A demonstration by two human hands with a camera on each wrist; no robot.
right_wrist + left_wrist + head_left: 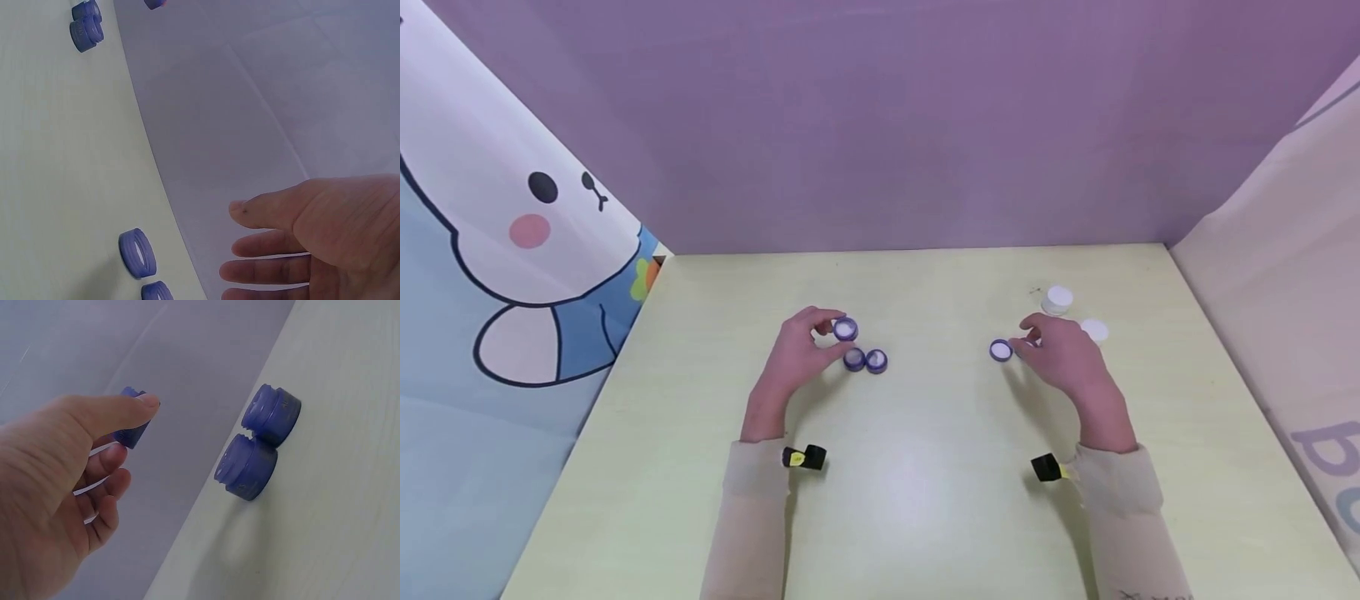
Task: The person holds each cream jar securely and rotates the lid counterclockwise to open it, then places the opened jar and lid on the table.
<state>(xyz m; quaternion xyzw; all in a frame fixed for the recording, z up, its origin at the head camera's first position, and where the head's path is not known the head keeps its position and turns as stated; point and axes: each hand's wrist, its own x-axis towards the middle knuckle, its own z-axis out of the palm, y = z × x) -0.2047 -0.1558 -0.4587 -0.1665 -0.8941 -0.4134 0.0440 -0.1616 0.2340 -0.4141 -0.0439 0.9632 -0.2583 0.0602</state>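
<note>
My left hand pinches a small purple-blue open jar between thumb and fingers, raised off the table in the left wrist view. Two similar lidless jars, a left one and a right one, stand side by side just below it. Over on the right, my right hand hovers above the table with its fingers extended and nothing in them, as the right wrist view shows. Beneath it lie two purple screw rings, one in plain sight and another cut off by that view's edge.
Beyond the right hand are a white round lidded container or stack and a flat white disc, partly covered by the hand. The pale wooden table meets a purple cloth backdrop, with printed cloths at both sides.
</note>
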